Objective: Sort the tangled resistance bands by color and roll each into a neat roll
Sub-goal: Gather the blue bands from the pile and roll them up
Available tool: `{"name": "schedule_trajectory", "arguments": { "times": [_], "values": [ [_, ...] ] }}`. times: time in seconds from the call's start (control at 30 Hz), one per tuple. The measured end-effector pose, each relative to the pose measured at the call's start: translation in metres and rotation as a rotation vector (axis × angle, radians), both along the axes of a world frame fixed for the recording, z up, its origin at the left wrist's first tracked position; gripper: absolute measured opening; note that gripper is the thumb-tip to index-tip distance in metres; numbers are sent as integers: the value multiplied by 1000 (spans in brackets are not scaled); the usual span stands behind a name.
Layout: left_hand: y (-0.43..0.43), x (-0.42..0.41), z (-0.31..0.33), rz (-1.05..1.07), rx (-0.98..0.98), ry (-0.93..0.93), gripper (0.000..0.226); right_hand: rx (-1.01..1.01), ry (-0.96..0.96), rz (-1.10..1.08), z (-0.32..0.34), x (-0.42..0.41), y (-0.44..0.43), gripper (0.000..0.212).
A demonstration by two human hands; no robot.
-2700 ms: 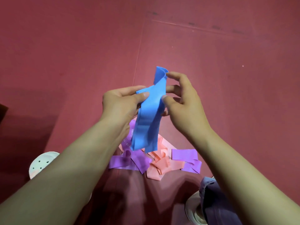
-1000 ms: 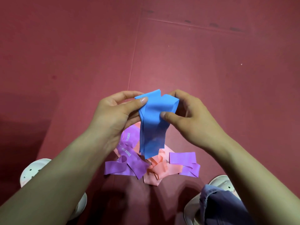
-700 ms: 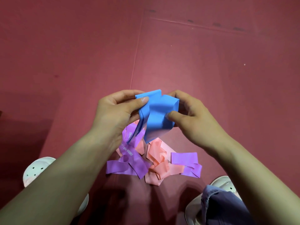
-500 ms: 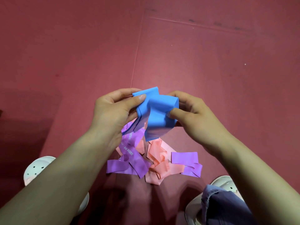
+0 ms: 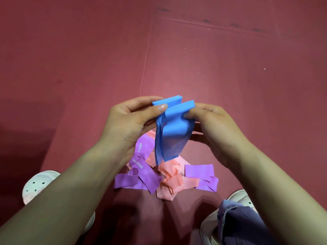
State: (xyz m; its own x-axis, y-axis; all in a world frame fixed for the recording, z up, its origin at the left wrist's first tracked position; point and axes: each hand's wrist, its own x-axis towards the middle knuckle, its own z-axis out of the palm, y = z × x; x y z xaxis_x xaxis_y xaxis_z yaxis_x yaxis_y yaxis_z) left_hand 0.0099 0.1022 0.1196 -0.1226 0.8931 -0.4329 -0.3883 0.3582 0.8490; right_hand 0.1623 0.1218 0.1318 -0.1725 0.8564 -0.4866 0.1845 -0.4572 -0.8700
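Dark red floor lies under everything. Above it, the left grip pinches one folded top of the blue band between thumb and fingers, and the right grip pinches the other fold just beside it. The rest of the band hangs down between both grips. Below the grips, on the floor, purple bands and pink bands lie tangled together. A white shoe shows beside the left forearm.

The blue band is a plain bright blue. The purple bands are violet, one with white lettering. The pink bands are plain salmon. The floor is dull maroon with thin seams. The shoes are white with round holes, and the trouser leg is faded blue-grey.
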Motion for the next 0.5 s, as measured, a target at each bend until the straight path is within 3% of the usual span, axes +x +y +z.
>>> {"name": "schedule_trajectory", "arguments": {
  "times": [0.23, 0.4, 0.5],
  "values": [
    [-1, 2, 1, 5, -37, -47, 16, -35, 47, -11, 3, -3, -1, 32],
    [0, 1, 2, 16, -63, -30, 13, 1, -67, -2, -1, -4, 0, 20],
    [0, 2, 3, 37, -64, -20, 14, 12, -86, 22, -2, -5, 0, 25]
  ]
}}
